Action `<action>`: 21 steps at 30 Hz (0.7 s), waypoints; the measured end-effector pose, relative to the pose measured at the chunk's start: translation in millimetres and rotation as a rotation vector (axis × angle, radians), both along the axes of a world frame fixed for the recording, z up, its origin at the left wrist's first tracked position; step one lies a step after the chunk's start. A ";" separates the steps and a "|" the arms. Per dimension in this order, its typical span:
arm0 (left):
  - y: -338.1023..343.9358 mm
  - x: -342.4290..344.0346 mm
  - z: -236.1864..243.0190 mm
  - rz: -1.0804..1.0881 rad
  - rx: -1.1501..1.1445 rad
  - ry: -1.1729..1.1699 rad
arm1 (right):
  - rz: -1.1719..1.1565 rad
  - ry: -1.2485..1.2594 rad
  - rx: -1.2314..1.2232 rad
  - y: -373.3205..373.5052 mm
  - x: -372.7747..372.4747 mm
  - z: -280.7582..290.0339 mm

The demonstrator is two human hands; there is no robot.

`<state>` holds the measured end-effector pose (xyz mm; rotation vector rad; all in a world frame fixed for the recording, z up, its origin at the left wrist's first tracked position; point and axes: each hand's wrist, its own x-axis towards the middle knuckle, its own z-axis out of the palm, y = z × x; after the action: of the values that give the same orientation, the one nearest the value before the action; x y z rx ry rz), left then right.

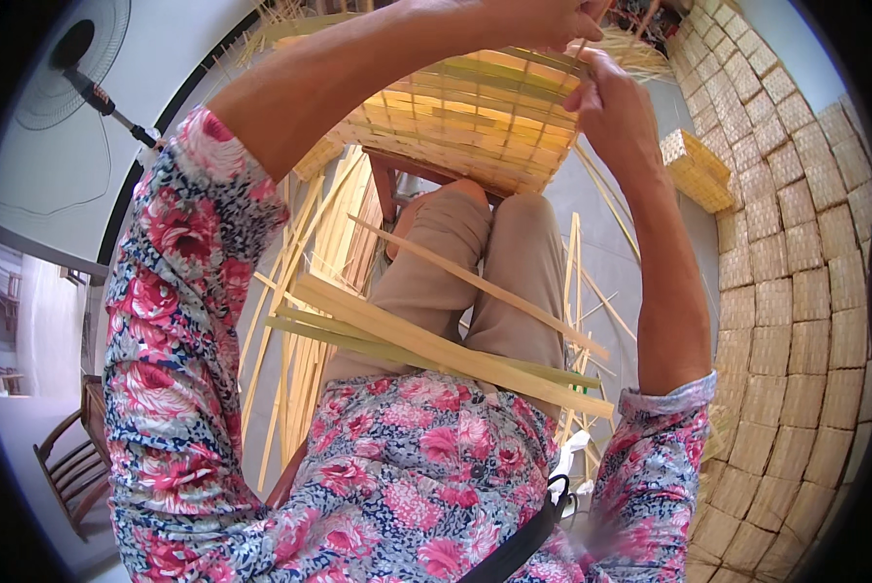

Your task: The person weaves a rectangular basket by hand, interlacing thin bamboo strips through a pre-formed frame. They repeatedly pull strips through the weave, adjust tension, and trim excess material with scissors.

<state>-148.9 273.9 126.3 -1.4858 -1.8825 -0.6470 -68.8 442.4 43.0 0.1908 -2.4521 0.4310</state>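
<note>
A half-woven bamboo basket (465, 121) in yellow and green strips stands in front of my knees, its uprights sticking out at the far side. My left hand (551, 21) reaches across to the basket's far right corner, with fingers curled closed around a thin bamboo strip; the frame's top edge cuts it off in part. Just nearer, my right hand (613, 102) is closed at the same corner, thumb and forefinger pinching a strip by the rim. Across my lap lie loose flat bamboo strips (436, 335), pale and green.
Long bamboo strips (305, 379) lie on the grey floor at left, and thinner ones at right. Stacked woven baskets (776, 321) line the right side, with a small woven piece (697, 170) beside them. A fan (76, 58) and a wooden chair (71, 452) stand at left.
</note>
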 end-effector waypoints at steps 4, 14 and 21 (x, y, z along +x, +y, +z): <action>-39.3 17.0 4.0 0.093 0.161 -0.217 | 0.030 0.208 -0.218 -0.1 33.0 6.1; -56.4 -9.2 -20.9 0.084 0.192 -0.566 | -0.062 -0.224 -0.177 -28.6 -27.9 8.4; -29.7 -13.7 -40.5 -0.028 0.278 -0.374 | -0.005 -0.132 -0.151 -17.9 -33.0 -6.8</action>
<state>-162.6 244.2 85.8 -1.2775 -1.9431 -1.2161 -101.7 424.6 36.2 0.0947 -2.5350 0.6416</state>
